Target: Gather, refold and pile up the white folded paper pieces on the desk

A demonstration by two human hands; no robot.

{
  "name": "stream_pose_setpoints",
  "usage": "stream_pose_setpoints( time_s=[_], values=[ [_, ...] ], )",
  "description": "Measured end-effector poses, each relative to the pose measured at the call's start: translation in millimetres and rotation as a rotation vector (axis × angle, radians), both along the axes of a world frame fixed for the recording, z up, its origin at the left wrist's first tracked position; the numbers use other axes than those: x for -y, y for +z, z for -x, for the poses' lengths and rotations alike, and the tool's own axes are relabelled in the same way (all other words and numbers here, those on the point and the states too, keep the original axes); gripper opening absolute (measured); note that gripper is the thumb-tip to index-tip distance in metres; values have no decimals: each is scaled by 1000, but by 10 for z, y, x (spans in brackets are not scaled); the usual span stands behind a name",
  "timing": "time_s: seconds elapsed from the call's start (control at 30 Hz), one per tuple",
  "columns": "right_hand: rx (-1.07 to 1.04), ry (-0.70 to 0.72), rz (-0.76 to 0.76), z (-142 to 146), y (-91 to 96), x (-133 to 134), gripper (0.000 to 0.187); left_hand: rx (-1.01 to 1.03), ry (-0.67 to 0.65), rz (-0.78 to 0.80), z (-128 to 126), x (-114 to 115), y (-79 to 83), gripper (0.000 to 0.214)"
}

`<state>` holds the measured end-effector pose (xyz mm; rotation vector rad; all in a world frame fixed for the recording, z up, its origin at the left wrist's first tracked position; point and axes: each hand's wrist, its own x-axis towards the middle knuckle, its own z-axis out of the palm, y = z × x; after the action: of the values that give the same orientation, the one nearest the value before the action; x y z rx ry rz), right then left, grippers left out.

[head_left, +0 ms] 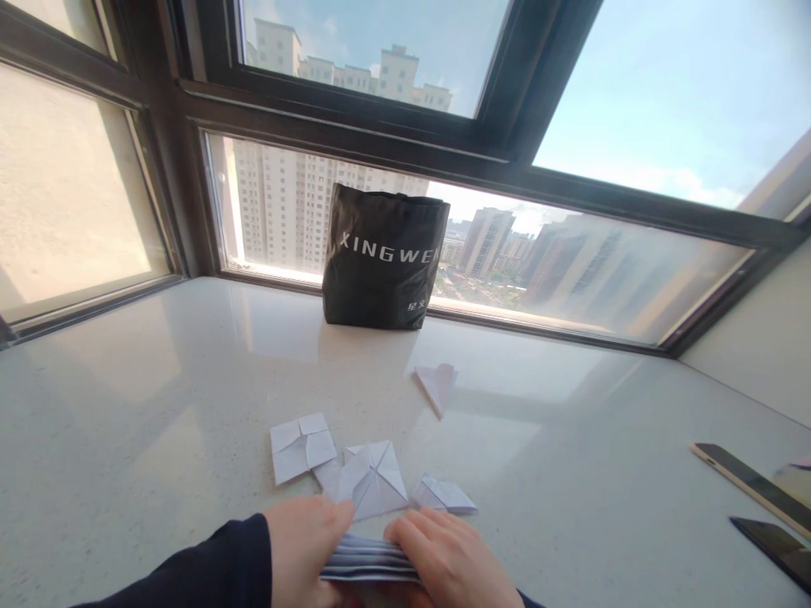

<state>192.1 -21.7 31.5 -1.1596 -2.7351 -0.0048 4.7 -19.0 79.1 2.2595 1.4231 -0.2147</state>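
Looks like the step here is pressing creases flat: the pale bluish-white, accordion-pleated paper bundle [372,559] is low in view between the hands, left hand [304,540] clamped on one end, right hand [443,549] clamped on the other. I'd line up the layer edges first, then squeeze both ends evenly, and keep knuckles off the white, square folded paper piece [377,480] just beyond
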Motion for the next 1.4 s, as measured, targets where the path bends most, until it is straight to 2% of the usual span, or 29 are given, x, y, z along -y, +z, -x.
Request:
stream_pose_setpoints(
  time_s=[0.13,0.23,0.3,0.37,0.47,0.53,0.63,0.73,0.83,0.93,1.1,1.2,1.3,1.4],
  values=[
    [-8,-3,-60,1,-75,-17,15,-131,-41,-89,-59,28,75,38],
    [26,25,4,13,-33,-14,19,-217,-100,-146,-103,26,43,29],
    [-57,-27,169,4,77,3,23,-203,-96,-173,-109,5,-8,29],
    [-227,-162,382,-36,231,13,19,-146,-69,-194,-103,-34,-35,34],
    [-428,-311,650,-188,444,-72,3,-33,-86,-175,-103,-126,15,36],
    [-513,-339,753,-366,521,-239,8,46,-94,-171,-116,-204,83,36],
    [-544,-408,776,-707,531,-605,20,67,-15,-228,-154,-304,151,34],
    [-487,-464,824,-987,454,-937,27,87,10,-276,-233,-338,122,29],
    [-433,-483,865,-1081,352,-1116,27,195,-141,-326,-362,-322,4,26],
    [-400,-505,867,-1040,286,-1183,23,265,-305,-357,-486,-308,-162,40],
    [-408,-536,818,-976,251,-1225,25,257,-358,-324,-540,-295,-381,54],
    [-433,-530,778,-990,224,-1224,25,339,-317,-320,-520,-350,-393,44],
    [-469,-511,720,-1000,195,-1205,25,433,-163,-355,-534,-543,-348,36],
    [-514,-486,647,-983,188,-1159,24,411,-18,-370,-597,-816,-319,46]
  ],
)
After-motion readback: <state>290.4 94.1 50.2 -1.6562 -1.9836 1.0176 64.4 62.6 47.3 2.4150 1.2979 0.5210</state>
